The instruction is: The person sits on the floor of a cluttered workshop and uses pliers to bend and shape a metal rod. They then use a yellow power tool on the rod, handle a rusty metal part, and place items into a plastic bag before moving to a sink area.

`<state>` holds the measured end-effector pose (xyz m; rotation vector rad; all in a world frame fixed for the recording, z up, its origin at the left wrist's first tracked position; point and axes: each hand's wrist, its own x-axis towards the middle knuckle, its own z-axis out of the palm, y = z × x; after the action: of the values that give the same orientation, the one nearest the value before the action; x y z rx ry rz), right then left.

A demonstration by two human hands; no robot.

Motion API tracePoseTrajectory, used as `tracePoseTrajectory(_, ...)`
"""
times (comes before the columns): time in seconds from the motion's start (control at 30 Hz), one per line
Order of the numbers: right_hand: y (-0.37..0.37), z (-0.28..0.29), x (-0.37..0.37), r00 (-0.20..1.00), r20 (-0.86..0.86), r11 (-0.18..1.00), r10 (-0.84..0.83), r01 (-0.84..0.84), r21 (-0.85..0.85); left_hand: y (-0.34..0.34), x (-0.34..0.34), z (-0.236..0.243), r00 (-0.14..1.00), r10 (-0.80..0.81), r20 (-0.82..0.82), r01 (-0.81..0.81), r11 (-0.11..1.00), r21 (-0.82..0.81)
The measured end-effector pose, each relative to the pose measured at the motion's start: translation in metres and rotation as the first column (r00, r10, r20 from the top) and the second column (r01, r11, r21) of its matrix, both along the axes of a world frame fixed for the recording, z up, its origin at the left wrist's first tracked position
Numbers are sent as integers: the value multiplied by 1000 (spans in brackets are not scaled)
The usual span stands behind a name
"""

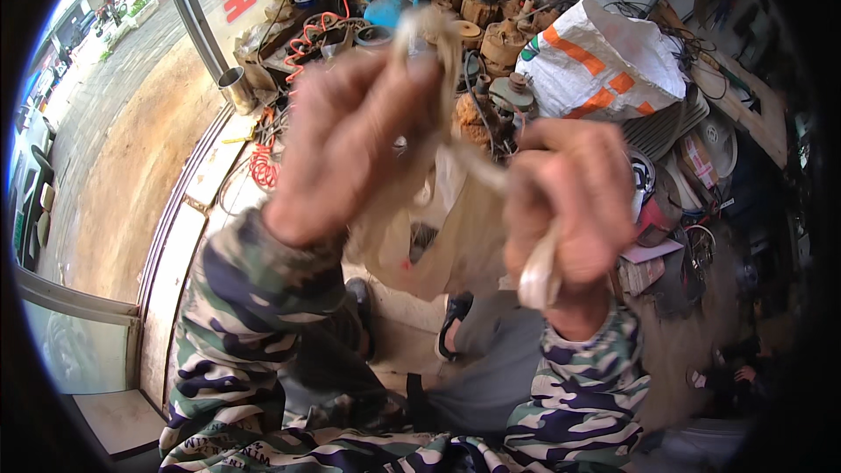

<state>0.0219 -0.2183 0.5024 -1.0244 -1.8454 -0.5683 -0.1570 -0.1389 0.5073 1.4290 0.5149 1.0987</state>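
Note:
A thin, translucent beige plastic bag [390, 250] hangs between my hands, above my feet. My left hand [355, 136], blurred by motion, is closed round a gathered part of it that sticks up past the fingers. My right hand [574, 197] is lower and to the right, closed on another twisted end, with a whitish fold showing below the fist. A stretched strip of the bag runs from one hand to the other. Something dark shows in or through the bag; I cannot make out what it is.
Rusty machine parts [504, 44] and cables crowd the floor ahead. A white woven sack [596, 61] with orange marks lies at the far right. Red coiled hose [263, 165] and a metal cup [234, 88] are near the doorway track [175, 197] on the left.

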Motion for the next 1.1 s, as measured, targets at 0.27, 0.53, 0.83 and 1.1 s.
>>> tracePoseTrajectory(0.27, -75, -98, -7, 1000, 9, 965, 22, -19, -262, 169, -173, -169, 916, 376, 138, -250, 806, -536)
tracePoseTrajectory(0.53, -27, -113, -25, 986, -154, 706, -63, -65, -705, 87, -97, -173, 953, 143, -267, -204, 954, -220)
tracePoseTrajectory(0.83, -12, -178, -14, 876, -404, 482, -263, -243, -842, -27, -14, -217, 874, -191, -448, 314, 924, 219)
tracePoseTrajectory(1.1, -29, -177, -17, 923, -338, 635, -182, -152, -758, -40, -3, -212, 857, -127, -500, 234, 959, 158)
